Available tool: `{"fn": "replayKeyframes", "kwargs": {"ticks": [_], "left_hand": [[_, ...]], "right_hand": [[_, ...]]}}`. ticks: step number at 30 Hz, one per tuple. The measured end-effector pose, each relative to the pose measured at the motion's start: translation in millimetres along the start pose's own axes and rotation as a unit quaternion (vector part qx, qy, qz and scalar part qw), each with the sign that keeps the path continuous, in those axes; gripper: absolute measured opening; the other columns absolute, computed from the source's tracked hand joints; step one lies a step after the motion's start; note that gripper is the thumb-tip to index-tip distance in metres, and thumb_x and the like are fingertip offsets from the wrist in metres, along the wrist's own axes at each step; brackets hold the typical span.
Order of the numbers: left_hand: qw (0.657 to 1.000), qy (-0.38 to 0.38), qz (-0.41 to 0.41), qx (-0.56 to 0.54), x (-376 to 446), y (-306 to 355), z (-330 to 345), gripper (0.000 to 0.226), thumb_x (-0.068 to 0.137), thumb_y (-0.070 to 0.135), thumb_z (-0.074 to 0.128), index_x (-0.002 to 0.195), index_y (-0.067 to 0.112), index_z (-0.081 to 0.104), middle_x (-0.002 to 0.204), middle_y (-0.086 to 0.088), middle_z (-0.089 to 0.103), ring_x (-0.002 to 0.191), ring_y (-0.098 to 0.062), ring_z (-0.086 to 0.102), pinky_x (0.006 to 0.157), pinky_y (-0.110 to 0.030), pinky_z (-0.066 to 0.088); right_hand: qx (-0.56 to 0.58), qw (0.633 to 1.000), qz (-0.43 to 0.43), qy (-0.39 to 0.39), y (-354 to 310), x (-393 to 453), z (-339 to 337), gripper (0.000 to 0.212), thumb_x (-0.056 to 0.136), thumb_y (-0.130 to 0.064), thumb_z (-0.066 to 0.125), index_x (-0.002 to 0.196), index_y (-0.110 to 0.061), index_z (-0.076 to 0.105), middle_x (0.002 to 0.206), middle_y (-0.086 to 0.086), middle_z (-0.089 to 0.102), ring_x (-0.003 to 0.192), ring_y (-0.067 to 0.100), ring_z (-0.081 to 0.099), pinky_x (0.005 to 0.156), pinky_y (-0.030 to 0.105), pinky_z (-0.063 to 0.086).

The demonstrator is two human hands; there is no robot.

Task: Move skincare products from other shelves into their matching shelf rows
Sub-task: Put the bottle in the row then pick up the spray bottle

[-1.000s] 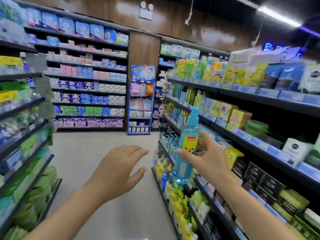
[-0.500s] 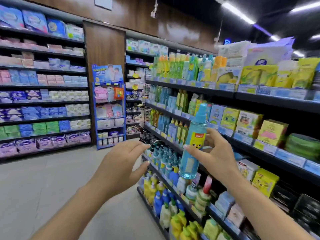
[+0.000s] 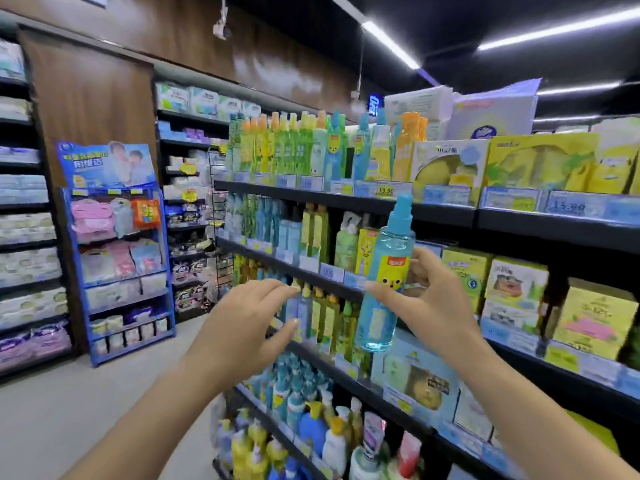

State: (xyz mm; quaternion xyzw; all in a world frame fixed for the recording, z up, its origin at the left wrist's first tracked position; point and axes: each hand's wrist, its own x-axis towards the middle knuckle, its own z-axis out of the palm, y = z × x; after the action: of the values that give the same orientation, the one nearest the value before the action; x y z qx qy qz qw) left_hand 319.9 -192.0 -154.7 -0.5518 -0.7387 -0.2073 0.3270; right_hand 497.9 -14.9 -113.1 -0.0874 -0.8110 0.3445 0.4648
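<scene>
I am holding a blue spray bottle (image 3: 382,282) upright in my right hand (image 3: 429,306), in front of the dark shelf unit (image 3: 443,211) that is filling the right side of the view. My right hand is pinching the bottle at its yellow label: the thumb is lying across the front of the label and the other fingers are curling round behind it. The bottle's cap is reaching up to just below the front edge of the shelf unit's top row, and its base is hanging in front of the third row down.

My left hand (image 3: 242,327) is hovering just left of the bottle, apart from it. Its fingers are spread and slightly bent, and it is gripping nothing. The fingertips are pointing toward the small bottles (image 3: 322,317) standing on the shelf unit's third row.

On the top row of the shelf unit, tall green, yellow and blue bottles (image 3: 294,147) are standing side by side, and several carry the same yellow label as the bottle in my hand. Yellow boxes (image 3: 540,161) are standing to the right of them on that row. Price tags (image 3: 391,190) are running along the shelf unit's front edges.

A blue display rack (image 3: 117,258) is standing on the floor (image 3: 69,410) well to the left of the shelf unit, against a brown wall panel (image 3: 90,98).
</scene>
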Motion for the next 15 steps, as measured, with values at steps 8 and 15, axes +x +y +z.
{"fn": "replayKeyframes", "kwargs": {"ticks": [8,15], "left_hand": [[0.999,0.036,0.037,-0.009,102,-81,56,0.05,0.087,0.047,0.041,0.122,0.018,0.061,0.112,0.004,0.065,0.101,-0.015,0.061,0.087,-0.028,0.046],[0.992,0.074,0.098,-0.025,198,-161,102,0.054,0.086,0.048,0.041,0.125,0.014,0.059,0.116,-0.001,0.063,0.107,-0.02,0.059,0.092,-0.033,0.046]], "right_hand": [[-0.043,0.998,-0.023,0.047,36,106,27,0.034,0.074,-0.035,0.078,0.102,-0.034,0.06,0.089,-0.015,0.068,0.083,0.01,0.062,0.073,0.029,0.055],[-0.1,0.986,-0.049,0.123,49,187,58,0.026,0.073,-0.04,0.076,0.089,-0.045,0.057,0.081,-0.025,0.065,0.073,0.004,0.062,0.057,0.017,0.05]]}}
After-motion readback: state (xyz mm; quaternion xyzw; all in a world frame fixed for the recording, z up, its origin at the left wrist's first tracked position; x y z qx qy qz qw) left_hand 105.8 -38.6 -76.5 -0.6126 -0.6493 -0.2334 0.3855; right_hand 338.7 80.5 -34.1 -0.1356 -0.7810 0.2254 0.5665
